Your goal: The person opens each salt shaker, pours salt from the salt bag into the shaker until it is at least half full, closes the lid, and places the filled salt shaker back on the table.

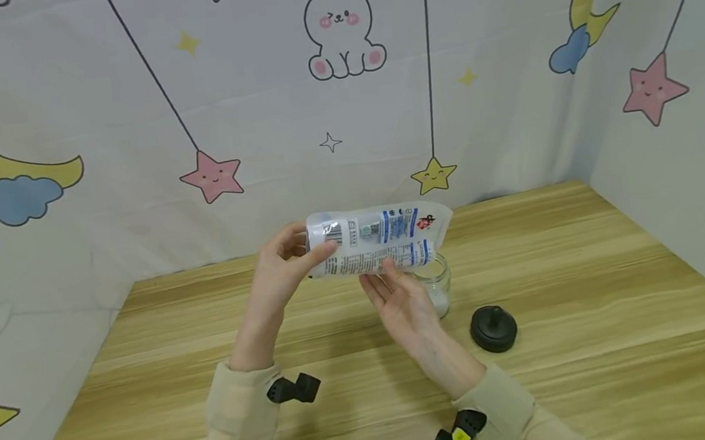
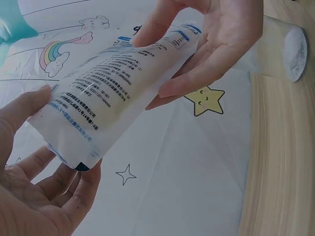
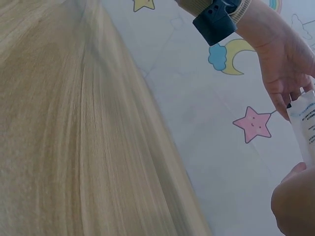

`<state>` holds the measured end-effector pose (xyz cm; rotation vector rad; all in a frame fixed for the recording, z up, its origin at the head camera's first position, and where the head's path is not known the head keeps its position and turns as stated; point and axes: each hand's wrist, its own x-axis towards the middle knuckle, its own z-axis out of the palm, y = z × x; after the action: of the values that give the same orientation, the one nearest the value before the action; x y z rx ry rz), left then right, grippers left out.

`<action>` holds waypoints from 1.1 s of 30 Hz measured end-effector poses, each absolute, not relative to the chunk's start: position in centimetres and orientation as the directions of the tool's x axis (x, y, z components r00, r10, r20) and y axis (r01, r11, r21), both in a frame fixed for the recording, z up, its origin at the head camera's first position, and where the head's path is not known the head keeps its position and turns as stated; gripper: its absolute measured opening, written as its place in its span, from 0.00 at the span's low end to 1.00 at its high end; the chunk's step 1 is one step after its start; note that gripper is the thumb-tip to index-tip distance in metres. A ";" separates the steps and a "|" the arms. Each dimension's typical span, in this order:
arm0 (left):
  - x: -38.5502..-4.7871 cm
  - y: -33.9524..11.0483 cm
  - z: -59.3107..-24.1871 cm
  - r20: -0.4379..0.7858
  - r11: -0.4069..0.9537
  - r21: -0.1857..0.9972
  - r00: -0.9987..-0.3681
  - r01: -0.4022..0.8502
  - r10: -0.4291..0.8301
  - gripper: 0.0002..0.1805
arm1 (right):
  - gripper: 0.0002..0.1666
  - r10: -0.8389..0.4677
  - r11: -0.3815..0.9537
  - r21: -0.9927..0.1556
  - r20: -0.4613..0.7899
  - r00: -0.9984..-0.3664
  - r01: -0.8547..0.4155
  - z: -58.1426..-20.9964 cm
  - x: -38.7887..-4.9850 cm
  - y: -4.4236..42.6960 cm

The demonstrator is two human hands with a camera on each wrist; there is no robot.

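A clear and white printed plastic pouch [image 1: 375, 253] lies sideways in the air above the table, its narrower end to the right over a glass jar [image 1: 442, 289]. My left hand [image 1: 283, 267] grips the pouch's left end, thumb on the printed face. From below, my right hand [image 1: 408, 309] holds it nearer the right end, with thumb and fingers on either side in the left wrist view. White grainy stuff [image 2: 295, 51] shows at the jar's bottom. The jar stands uncovered, partly behind the right hand. Where the pouch's opening is, I cannot tell.
A round black lid [image 1: 494, 328] with a knob lies on the wooden table [image 1: 591, 281], right of the jar. Behind the table hangs a pale cloth [image 1: 277, 113] printed with stars, moons and a rabbit. Black devices are strapped at both wrists.
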<state>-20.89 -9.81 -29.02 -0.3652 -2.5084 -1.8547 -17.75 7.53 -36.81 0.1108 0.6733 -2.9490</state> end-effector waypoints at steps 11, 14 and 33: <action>-20.8 -9.6 -29.0 0.209 0.287 0.924 -0.961 0.254 0.179 0.22 | 0.14 -0.092 -0.881 -0.458 -0.081 -0.992 0.119 -36.8 -17.9 7.4; -20.8 -9.7 -29.1 0.214 0.279 0.925 -0.960 0.259 0.182 0.21 | 0.13 -0.090 -0.877 -0.466 -0.083 -0.992 0.119 -36.8 -18.0 7.4; -20.7 -9.5 -29.0 0.202 0.278 0.929 -0.964 0.245 0.173 0.22 | 0.18 -0.089 -0.905 -0.406 -0.117 -0.989 0.130 -36.8 -17.8 7.5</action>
<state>-20.67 -9.51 -28.99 -0.4029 -2.4619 -1.8075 -17.76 7.51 -36.82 0.1448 0.6396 -2.9573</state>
